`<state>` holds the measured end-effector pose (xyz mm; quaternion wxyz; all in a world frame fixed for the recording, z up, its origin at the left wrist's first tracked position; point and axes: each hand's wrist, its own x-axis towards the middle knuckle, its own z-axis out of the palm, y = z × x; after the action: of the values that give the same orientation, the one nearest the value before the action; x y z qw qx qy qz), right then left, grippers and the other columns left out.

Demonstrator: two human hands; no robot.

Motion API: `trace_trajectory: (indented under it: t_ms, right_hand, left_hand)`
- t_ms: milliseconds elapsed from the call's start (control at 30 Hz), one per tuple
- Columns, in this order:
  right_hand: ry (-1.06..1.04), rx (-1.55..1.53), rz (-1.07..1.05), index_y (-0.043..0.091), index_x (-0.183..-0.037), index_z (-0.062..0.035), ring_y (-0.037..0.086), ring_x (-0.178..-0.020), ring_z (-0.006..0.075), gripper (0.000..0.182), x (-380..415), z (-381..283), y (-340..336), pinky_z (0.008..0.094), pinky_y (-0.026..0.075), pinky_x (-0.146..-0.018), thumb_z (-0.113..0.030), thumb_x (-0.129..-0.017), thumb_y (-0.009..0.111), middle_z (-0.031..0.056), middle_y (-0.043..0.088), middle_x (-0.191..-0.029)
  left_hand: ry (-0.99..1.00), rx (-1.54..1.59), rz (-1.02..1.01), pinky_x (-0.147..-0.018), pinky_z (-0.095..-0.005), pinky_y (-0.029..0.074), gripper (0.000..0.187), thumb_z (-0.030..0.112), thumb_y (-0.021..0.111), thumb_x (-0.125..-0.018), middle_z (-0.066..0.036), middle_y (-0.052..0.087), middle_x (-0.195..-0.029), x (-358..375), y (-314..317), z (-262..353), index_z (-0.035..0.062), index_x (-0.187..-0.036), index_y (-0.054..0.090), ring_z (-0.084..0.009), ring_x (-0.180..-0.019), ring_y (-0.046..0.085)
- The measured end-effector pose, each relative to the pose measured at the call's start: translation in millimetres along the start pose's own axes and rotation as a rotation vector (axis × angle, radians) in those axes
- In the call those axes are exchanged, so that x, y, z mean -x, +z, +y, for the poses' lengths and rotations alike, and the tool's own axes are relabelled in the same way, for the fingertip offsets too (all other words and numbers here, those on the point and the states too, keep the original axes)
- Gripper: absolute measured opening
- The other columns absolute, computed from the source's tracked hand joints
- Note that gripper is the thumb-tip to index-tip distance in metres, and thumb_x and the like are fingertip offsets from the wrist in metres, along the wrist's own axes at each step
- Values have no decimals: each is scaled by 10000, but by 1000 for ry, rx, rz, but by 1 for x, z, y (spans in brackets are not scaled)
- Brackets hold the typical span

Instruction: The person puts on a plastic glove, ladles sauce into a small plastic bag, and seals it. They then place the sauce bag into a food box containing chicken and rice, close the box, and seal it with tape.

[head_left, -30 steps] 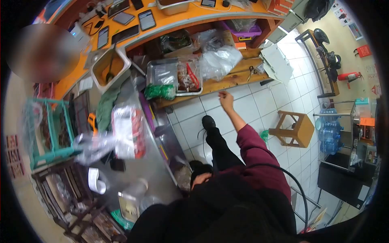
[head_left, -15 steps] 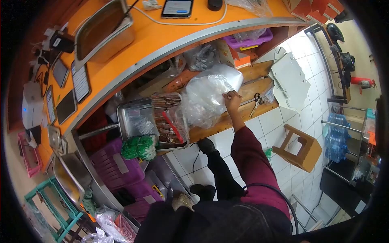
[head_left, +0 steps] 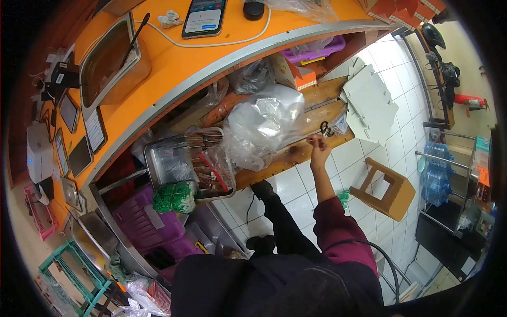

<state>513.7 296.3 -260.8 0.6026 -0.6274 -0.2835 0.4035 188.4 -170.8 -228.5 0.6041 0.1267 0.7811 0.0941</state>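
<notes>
My right hand [head_left: 319, 152] is raised over the front edge of the wooden shelf [head_left: 296, 154]. Its fingers are loosely curled and a little apart, with nothing visible in them. Just beyond the fingertips lies a pair of scissors [head_left: 325, 128] with dark handles. To the hand's left rests a large, crumpled clear plastic bag [head_left: 261, 124], apart from the hand. Farther left, a metal tray [head_left: 153, 164] holds brown packets under clear plastic, with a green-and-white bundle [head_left: 175, 197] at its near corner. My left hand is out of view.
Above the shelf curves an orange counter [head_left: 174, 68] with phones and a metal container [head_left: 113, 63]. White panels [head_left: 369, 103] lean at the shelf's right end. A brown stool [head_left: 383, 190] lies tipped on the tiled floor. Purple crates [head_left: 142, 219] stand at lower left.
My right hand has come away from the plastic bag and shifted right and toward me, closer to the scissors. The whole view has shifted slightly.
</notes>
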Motion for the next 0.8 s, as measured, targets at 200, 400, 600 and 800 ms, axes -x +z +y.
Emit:
trace_trajectory:
  t_ms: [200, 400, 600, 800]
  right_hand:
    - [-9, 434, 142, 573, -998, 21, 615, -743, 183, 239, -16, 0, 17, 288, 509, -671, -177, -865, 599, 115, 632, -854]
    - [211, 758, -98, 570, -982, 41, 591, -708, 190, 246, -54, 115, -7, 292, 472, -670, -158, -841, 597, 99, 623, -826]
    - [452, -313, 129, 553, -1013, -50, 553, -688, 172, 189, -65, 154, -32, 297, 469, -632, -175, -874, 523, 39, 582, -816]
    - [615, -817, 157, 521, -1009, -106, 465, -540, 122, 200, -37, -16, -33, 241, 384, -444, -274, -935, 444, 13, 535, -734]
  left_hand:
    - [762, -118, 360, -779, -341, 439, 218, 133, 467, -936, -164, 608, -957, -51, -9, 182, -23, -1010, 600, -249, -886, 580]
    - [1510, -688, 387, -1006, -508, 314, 334, 163, 573, -820, -199, 460, -1230, -144, 64, 468, 51, -1135, 556, -384, -1163, 422]
    - [740, -812, 295, -1039, -541, 237, 1104, 517, 810, -526, -197, 349, -1362, -249, 95, 562, 198, -1409, 230, -363, -1310, 260]
    - [896, -698, 283, -1063, -545, 128, 1094, 588, 789, -519, -228, 243, -1413, -253, 113, 520, 265, -1408, 238, -397, -1348, 138]
